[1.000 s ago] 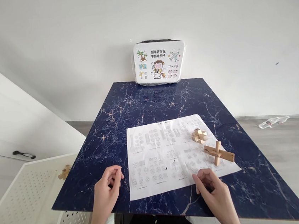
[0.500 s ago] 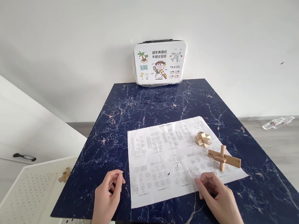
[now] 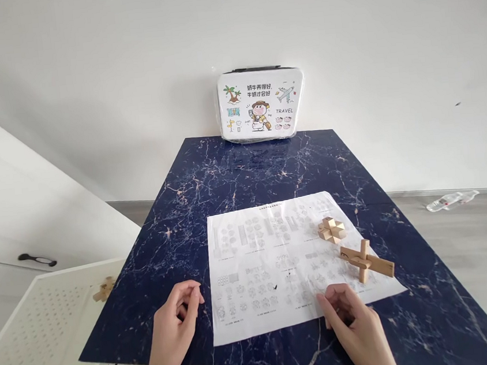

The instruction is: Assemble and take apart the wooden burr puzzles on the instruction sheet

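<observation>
My left hand (image 3: 176, 320) rests on the dark blue table just left of a printed sheet (image 3: 251, 251), its fingers loosely curled together with nothing seen in them. My right hand (image 3: 354, 322) lies over the sheet's lower right edge, thumb and fingers also curled in and holding nothing visible. Beyond it, near the sheet's right side, stands a wooden cross-shaped puzzle (image 3: 367, 260) made of interlocked bars. Slightly farther back sits a smaller wooden burr puzzle (image 3: 331, 230) with faceted points. Neither hand touches these puzzles. Rows of assembly diagrams cover the sheet.
A white cartoon-printed case (image 3: 261, 105) in clear wrap stands at the table's (image 3: 225, 175) far edge against the wall. To the left, a perforated cream cabinet (image 3: 44, 314) carries another wooden puzzle (image 3: 104, 289). Plastic bottles (image 3: 450, 201) lie on the floor at right.
The view has tilted very slightly, so the table sits a little lower in the picture. Both hands and the wooden puzzles keep their places.
</observation>
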Available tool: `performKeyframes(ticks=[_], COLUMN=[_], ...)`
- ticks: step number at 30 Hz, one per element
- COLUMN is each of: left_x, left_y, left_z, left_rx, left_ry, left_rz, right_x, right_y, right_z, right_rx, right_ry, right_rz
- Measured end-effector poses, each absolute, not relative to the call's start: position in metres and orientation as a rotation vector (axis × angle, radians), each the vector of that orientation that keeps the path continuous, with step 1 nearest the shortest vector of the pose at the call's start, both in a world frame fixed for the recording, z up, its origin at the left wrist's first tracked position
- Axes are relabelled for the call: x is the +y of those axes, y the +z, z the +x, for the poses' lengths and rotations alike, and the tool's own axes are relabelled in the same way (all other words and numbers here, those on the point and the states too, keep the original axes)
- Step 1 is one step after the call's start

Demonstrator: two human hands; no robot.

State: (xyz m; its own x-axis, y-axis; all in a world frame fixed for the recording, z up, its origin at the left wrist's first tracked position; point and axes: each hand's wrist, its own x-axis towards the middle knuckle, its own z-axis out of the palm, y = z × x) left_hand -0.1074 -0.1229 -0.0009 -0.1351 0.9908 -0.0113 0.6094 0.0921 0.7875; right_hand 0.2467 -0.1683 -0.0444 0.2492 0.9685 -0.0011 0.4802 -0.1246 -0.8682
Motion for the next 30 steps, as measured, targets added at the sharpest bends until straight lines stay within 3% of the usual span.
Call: performKeyframes(ticks=[30], left_x=[-0.122], left_y=[-0.001], left_z=[-0.109], left_rx=[1.816], left_ry=[0.849], left_rz=[1.593], right_x=[-0.169], right_y=[-0.038], right_z=[0.236], right_rx=[-1.261], right_ry=[0.770], right_rz=[-1.751])
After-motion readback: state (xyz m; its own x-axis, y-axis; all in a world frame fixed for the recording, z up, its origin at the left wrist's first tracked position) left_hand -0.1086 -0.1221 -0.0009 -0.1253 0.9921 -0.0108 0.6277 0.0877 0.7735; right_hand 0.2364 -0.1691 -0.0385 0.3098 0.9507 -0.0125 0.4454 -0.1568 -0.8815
